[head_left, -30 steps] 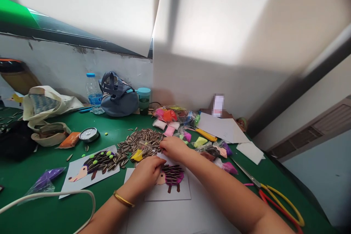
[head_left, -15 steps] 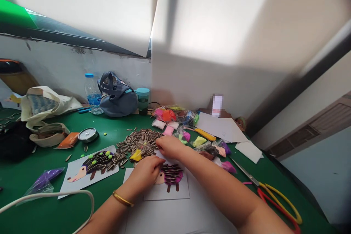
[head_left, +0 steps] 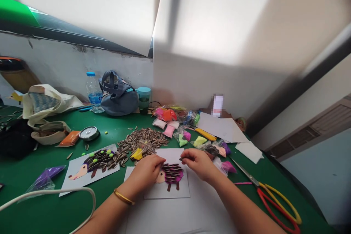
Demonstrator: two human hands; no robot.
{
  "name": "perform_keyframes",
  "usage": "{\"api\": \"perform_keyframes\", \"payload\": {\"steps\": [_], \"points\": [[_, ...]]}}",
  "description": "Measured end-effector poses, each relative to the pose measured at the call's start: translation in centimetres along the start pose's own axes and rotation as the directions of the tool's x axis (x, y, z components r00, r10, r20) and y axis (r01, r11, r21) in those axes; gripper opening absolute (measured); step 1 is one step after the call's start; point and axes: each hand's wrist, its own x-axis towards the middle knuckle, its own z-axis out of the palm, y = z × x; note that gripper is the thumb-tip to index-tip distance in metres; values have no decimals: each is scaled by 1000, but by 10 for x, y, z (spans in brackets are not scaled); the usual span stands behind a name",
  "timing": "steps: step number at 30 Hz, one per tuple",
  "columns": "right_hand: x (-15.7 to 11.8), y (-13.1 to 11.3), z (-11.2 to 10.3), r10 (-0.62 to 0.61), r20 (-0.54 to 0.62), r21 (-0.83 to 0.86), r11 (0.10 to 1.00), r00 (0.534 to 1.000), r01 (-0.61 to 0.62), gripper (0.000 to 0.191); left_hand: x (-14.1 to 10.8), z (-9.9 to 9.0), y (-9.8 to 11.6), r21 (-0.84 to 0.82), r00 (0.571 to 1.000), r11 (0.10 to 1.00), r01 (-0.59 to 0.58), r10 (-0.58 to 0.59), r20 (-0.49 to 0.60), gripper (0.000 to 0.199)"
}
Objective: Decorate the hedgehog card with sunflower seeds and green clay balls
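Note:
A white card [head_left: 181,192] bears a clay hedgehog [head_left: 173,174] with a peach face, magenta body, brown legs and sunflower seeds as spines. My left hand [head_left: 149,171] rests at the card's left side, fingers pressed together beside the face; what they hold, if anything, is hidden. Just off the hedgehog's upper right, my right hand [head_left: 197,163] pinches a dark sunflower seed [head_left: 182,159] between thumb and finger. Behind the card lies a pile of sunflower seeds [head_left: 145,137] with a yellow clay packet [head_left: 137,153] on it. Another hedgehog card [head_left: 74,186] with green dots lies left.
Red-and-yellow scissors [head_left: 267,189] lie at right near white papers [head_left: 219,128]. Bagged clay [head_left: 166,115] and a yellow cutter [head_left: 205,134] are behind. A cup [head_left: 144,100], blue bag [head_left: 119,97] and bottle [head_left: 94,95] stand at back left. A white cable [head_left: 55,191] curves at front left.
My right hand has moved from the seed pile back toward the right side of the hedgehog, and a seed now shows in its fingertips. My left hand has stayed in nearly the same place.

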Motion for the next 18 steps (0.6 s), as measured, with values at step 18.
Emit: {"api": "perform_keyframes", "payload": {"steps": [18], "points": [[-37,13,16,-209,-122,-335,929,970,158,17,1,1,-3,-11,1000,1000,6,-6,4,32]]}}
